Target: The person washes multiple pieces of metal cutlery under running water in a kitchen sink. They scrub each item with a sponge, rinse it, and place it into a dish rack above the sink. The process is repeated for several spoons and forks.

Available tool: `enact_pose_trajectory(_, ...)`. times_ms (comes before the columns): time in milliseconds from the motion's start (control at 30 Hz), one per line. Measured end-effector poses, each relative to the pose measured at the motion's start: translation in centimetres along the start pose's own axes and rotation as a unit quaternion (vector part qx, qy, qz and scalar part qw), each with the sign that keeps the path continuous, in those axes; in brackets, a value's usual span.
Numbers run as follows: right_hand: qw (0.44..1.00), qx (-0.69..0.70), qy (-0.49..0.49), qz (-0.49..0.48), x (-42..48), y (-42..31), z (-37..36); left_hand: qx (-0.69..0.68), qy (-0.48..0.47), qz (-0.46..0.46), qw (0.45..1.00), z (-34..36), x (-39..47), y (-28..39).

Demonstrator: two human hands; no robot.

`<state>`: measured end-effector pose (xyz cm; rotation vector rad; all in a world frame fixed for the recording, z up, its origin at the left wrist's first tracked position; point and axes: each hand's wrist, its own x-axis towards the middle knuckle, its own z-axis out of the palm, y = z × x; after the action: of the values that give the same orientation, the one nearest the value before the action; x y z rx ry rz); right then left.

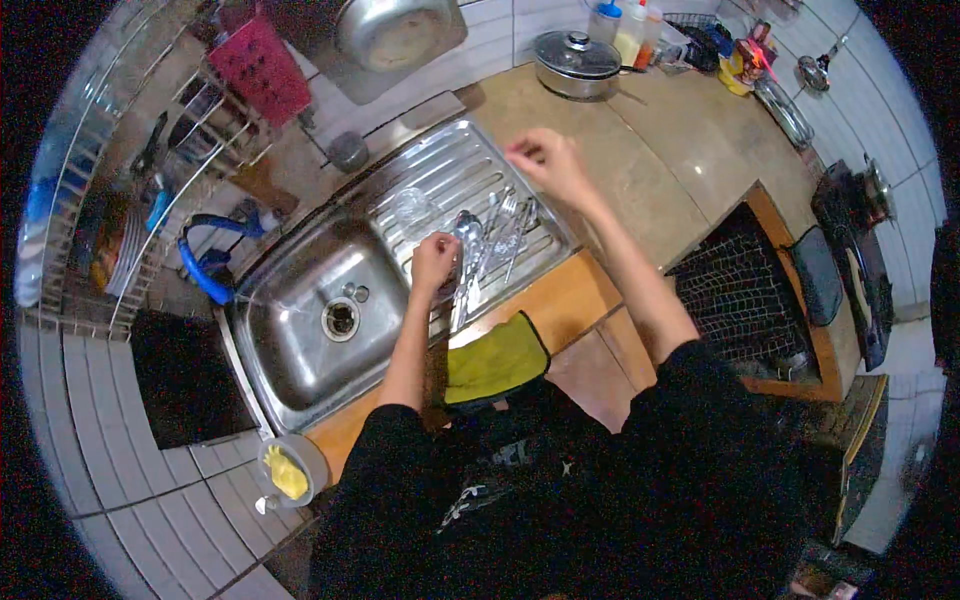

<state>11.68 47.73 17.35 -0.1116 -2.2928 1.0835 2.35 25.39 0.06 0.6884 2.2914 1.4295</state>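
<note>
My left hand (436, 259) is over the edge between the steel sink basin (322, 300) and its ribbed drainboard, fingers curled, close to the heads of several spoons (466, 225). Whether it grips anything is unclear. My right hand (546, 159) is raised over the drainboard's far right corner, thumb and fingers bent towards each other, with no object visible between them. Spoons and forks (509, 206) lie spread on the drainboard (442, 161), and a clear glass or plastic item (414, 206) rests left of them. A yellow-green cloth (499, 360) with a dark border hangs at the counter's front edge.
A blue faucet hose (196, 262) curves at the basin's left. A wire dish rack (150, 225) and red perforated holder (262, 71) are at upper left. A lidded pot (577, 64) and bottles (632, 30) stand at the back. A grey container (319, 465) is at the front left corner.
</note>
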Motion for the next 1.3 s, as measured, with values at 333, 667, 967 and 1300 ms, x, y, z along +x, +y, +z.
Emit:
enact_pose_trajectory(333,0.981,0.022,-0.066,0.182,-11.3,6.0,-1.0,0.247,0.109,-0.014,0.963,2.8,2.2,2.7)
enact_pose_trajectory(667,0.983,0.068,-0.083,0.15,-9.5,5.9,1.7,0.178,0.153,0.075,0.969,-0.4,2.2,7.4)
enact_pose_trajectory(967,0.991,0.076,-0.091,0.054,-4.6,1.0,8.5,0.076,0.212,0.087,0.97,-7.5,-1.0,11.6)
enact_pose_trajectory(1300,0.972,0.149,-0.14,-0.116,-2.2,-11.3,23.6,0.005,0.269,0.064,0.961,-19.4,-10.1,5.1)
